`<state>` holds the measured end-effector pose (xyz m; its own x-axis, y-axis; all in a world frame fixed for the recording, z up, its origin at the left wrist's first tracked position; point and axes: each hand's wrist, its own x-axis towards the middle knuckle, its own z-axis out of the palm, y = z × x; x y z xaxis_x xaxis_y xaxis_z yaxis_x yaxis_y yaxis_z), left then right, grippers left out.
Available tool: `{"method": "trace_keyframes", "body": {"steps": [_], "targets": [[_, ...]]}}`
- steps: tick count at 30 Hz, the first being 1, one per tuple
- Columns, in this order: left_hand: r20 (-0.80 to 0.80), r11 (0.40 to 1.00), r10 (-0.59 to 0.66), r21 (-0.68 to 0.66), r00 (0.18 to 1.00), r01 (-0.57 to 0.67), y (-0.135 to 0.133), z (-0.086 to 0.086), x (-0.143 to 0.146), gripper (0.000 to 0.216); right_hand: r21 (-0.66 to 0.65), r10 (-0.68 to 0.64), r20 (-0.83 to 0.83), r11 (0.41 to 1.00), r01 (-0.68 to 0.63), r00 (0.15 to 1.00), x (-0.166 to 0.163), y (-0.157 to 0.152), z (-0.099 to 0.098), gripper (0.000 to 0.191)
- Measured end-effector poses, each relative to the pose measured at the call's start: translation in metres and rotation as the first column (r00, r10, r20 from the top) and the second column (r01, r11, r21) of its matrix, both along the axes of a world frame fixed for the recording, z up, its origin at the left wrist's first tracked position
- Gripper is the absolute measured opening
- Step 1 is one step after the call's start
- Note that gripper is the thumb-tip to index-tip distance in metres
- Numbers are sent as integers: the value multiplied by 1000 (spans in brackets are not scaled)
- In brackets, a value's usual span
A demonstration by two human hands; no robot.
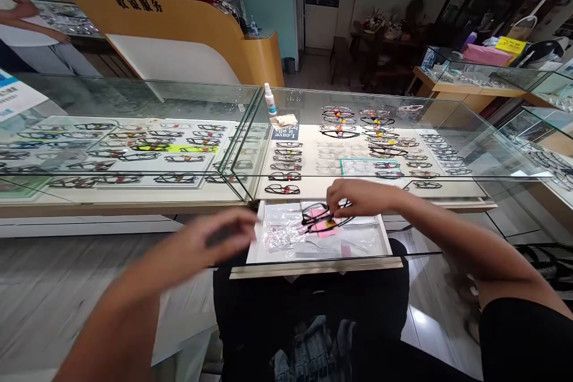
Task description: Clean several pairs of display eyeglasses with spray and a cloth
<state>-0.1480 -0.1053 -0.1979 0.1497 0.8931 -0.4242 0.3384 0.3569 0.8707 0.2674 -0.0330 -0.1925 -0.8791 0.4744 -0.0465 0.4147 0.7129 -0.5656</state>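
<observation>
My right hand (351, 197) is closed on dark-framed eyeglasses (320, 225), which hang over the drawer (387, 239). They look like two pairs close together, one with a yellow tag at the bridge. To the left, my left hand (226, 236) is smeared by motion, with a gap between thumb and fingers and nothing visible in it. Its fingertips are near the drawer's left side. Inside the pulled-out drawer lie clear plastic sleeves (284, 239) and a pink paper (326, 231), partly behind the eyeglasses.
Rows of eyeglasses (285, 176) fill the glass display case (250, 149) ahead. A white spray bottle (270, 99) and a folded cloth (283, 120) are towards its back. Beyond stands a wooden counter (192, 18); a person (33, 30) is at far left.
</observation>
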Motion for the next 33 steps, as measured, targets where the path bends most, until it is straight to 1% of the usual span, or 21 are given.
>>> {"method": "trace_keyframes", "body": {"steps": [1, 2, 3, 4, 5, 6, 7, 9, 10, 12, 15, 19, 23, 28, 33], "targets": [[-129, 985, -16, 166, 991, 38, 30, 7, 7, 35, 1, 0, 36, 1000, 0, 999, -4, -3, -15, 17], [-262, 948, 2, 308, 965, 82, 61, 8, 13, 38, 9, -13, 81, 1000, 13, 997, -6, -3, -32, 17], [-367, 903, 62, 416, 928, 104, 90, 5, 18, 40, 36, -53, 132, 998, 49, 990, -8, 0, -49, 17], [-442, 861, 144, 497, 885, 109, 117, -2, 22, 42, 80, -114, 190, 992, 101, 975, -8, 4, -65, 18], [-497, 832, 212, 543, 841, 111, 141, -11, 24, 45, 134, -191, 246, 978, 162, 950, -8, 10, -79, 18], [-545, 818, 257, 562, 798, 120, 162, -21, 26, 48, 188, -285, 277, 953, 239, 918, -7, 17, -93, 17], [-590, 816, 266, 558, 763, 147, 179, -32, 27, 50, 222, -345, 281, 931, 289, 896, -6, 25, -105, 16], [-659, 825, 284, 538, 697, 172, 205, -49, 30, 51, 263, -426, 279, 896, 359, 860, -3, 42, -123, 19], [-676, 825, 291, 536, 677, 181, 214, -55, 32, 51, 276, -456, 275, 881, 384, 846, -2, 50, -131, 21], [-687, 813, 314, 552, 655, 188, 226, -63, 36, 50, 304, -507, 266, 851, 427, 820, -1, 67, -145, 23], [-692, 800, 334, 567, 640, 195, 235, -66, 38, 51, 342, -555, 254, 818, 463, 792, -6, 91, -165, 24], [-692, 802, 330, 565, 642, 196, 237, -65, 37, 49, 372, -550, 239, 813, 448, 800, -17, 112, -189, 26], [-681, 809, 333, 561, 651, 173, 234, -63, 39, 45, 394, -547, 208, 806, 442, 811, -22, 119, -209, 29], [-676, 817, 331, 554, 658, 158, 233, -62, 41, 42, 396, -574, 185, 786, 474, 798, -21, 121, -222, 28], [-685, 811, 344, 562, 642, 166, 232, -63, 41, 42, 383, -579, 189, 787, 483, 793, -17, 120, -221, 28]]}}
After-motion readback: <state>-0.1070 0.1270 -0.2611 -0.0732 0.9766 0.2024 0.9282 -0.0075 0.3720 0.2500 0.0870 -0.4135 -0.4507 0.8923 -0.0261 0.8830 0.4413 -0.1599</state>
